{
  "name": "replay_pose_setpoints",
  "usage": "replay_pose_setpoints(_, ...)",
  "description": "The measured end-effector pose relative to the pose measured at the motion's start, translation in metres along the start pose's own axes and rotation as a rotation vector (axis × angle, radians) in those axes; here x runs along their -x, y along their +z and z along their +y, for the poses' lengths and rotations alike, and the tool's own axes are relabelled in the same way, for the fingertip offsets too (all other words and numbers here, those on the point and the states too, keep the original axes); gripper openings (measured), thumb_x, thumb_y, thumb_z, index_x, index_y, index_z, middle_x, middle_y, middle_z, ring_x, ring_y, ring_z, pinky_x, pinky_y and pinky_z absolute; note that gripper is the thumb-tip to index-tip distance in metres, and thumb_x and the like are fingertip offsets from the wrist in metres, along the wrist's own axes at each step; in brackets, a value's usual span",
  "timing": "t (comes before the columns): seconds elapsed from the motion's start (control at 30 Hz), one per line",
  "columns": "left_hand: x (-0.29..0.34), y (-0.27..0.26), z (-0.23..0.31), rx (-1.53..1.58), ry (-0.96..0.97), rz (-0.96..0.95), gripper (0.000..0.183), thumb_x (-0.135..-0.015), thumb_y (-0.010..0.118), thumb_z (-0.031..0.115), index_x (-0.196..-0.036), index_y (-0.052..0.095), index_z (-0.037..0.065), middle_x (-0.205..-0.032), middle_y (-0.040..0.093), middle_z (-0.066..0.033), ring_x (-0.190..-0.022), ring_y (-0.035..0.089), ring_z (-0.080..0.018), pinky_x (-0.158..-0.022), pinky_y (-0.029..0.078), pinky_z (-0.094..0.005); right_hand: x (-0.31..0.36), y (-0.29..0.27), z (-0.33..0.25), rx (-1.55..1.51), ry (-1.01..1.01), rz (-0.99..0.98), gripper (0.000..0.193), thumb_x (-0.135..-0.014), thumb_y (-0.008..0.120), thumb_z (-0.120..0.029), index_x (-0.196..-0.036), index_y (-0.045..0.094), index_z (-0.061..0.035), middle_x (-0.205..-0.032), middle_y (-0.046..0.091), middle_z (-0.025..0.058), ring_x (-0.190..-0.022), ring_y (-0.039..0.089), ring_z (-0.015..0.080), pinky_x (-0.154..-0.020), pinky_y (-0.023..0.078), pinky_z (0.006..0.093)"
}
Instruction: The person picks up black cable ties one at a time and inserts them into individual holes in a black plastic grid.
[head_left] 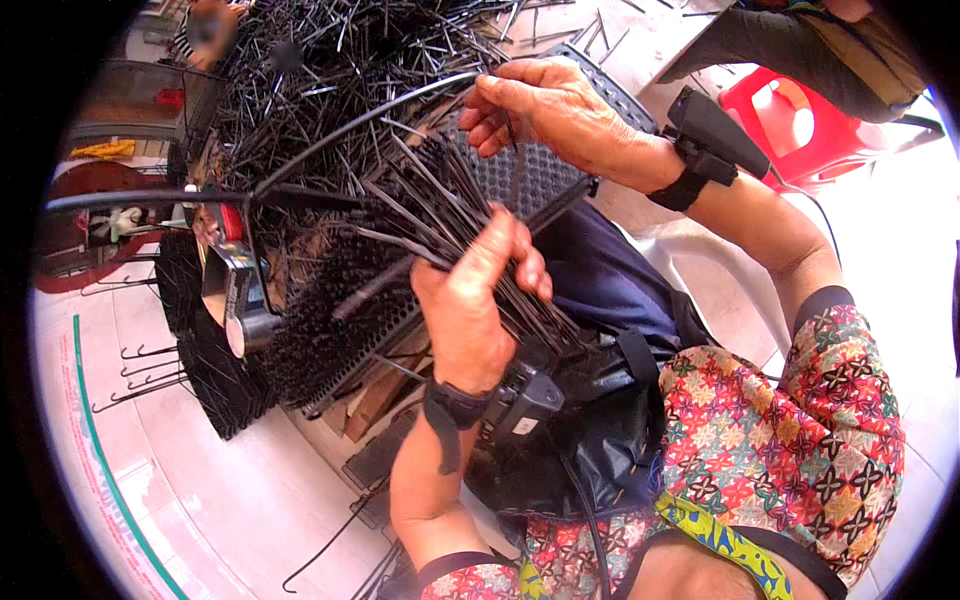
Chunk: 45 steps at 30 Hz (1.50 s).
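My left hand [475,290] is wrapped round a thick bundle of thin black strips [440,205], which fan out above the fist and run down toward my lap. Up and to the right, my right hand [550,105] has its fingers curled, the thumb and forefinger pinched at the end of a long dark bar [365,120]. That bar slopes down left to a joint with a level bar [130,197]. A thin dark strip seems to hang by the curled fingers. Under the hands is a dark studded tray [525,172], and a black apron [610,390] covers my lap.
A big heap of black strips [330,50] lies at the far side. Dense black bristle-like pieces [320,310] fill a rack at left, near a metal fixture [232,285]. Hooked black rods [140,375] stick out further left. A red stool [800,120] and another person's leg [770,50] are at upper right.
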<state>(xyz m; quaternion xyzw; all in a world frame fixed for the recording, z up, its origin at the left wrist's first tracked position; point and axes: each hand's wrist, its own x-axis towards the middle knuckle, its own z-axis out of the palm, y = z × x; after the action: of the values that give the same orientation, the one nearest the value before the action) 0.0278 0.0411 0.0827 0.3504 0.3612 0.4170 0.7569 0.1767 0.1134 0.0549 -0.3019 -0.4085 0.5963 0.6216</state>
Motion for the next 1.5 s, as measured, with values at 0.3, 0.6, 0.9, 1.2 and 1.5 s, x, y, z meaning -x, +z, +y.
replay_pose_setpoints(0.3, 0.048, -0.055, -0.062, 0.012, 0.035, 0.127, 0.013, -0.080, 0.053, 0.008, -0.090, 0.048, 0.003, -0.066, 0.048, -0.0069, -0.051, 0.046, -0.0147, -0.045, 0.040, -0.0274, 0.016, -0.031, 0.006, 1.129, -0.465, 0.100, 0.026, -0.082, 0.052, -0.023, -0.074, 0.054, 0.0017, -0.048, 0.043, 0.0079, -0.043, 0.038, 0.0104, -0.042, 0.034, 0.0279)
replay_pose_setpoints(0.6, 0.055, -0.089, -0.095, 0.080, 0.126, 0.255, 0.016, -0.079, 0.056, 0.009, -0.090, 0.048, 0.001, -0.066, 0.048, -0.0068, -0.050, 0.044, -0.0143, -0.044, 0.039, -0.0280, 0.008, -0.010, 0.029, 1.018, -0.735, 0.065, 0.022, -0.073, 0.061, -0.020, -0.078, 0.055, 0.0011, -0.052, 0.051, 0.0114, -0.045, 0.051, 0.0176, -0.045, 0.041, 0.0288)
replay_pose_setpoints(0.9, 0.036, -0.072, -0.110, 0.028, 0.153, 0.278, 0.016, -0.079, 0.056, 0.009, -0.089, 0.048, 0.001, -0.067, 0.048, -0.0066, -0.051, 0.045, -0.0142, -0.046, 0.039, -0.0282, -0.015, 0.001, 0.080, 1.060, -0.850, 0.029, 0.031, -0.073, 0.062, -0.011, -0.099, 0.048, -0.0038, -0.060, 0.055, 0.0080, -0.051, 0.056, 0.0206, -0.045, 0.044, 0.0272)
replay_pose_setpoints(1.2, 0.034, -0.063, -0.108, 0.008, 0.135, 0.264, 0.014, -0.079, 0.055, 0.009, -0.089, 0.048, 0.001, -0.065, 0.048, -0.0066, -0.051, 0.045, -0.0140, -0.046, 0.040, -0.0281, -0.019, 0.007, 0.083, 1.129, -1.070, -0.304, 0.029, -0.069, 0.053, -0.004, -0.095, 0.042, 0.0045, -0.056, 0.051, 0.0125, -0.053, 0.054, 0.0299, -0.048, 0.045, 0.0353)
replay_pose_setpoints(1.5, 0.033, -0.071, -0.112, 0.020, 0.121, 0.228, 0.015, -0.079, 0.054, 0.008, -0.091, 0.047, 0.001, -0.064, 0.047, -0.0072, -0.051, 0.044, -0.0139, -0.047, 0.040, -0.0275, -0.012, 0.019, 0.073, 1.457, -0.770, -0.639, 0.040, -0.064, 0.048, 0.001, -0.104, 0.046, 0.0073, -0.062, 0.053, 0.0154, -0.060, 0.055, 0.0302, -0.053, 0.046, 0.0358)
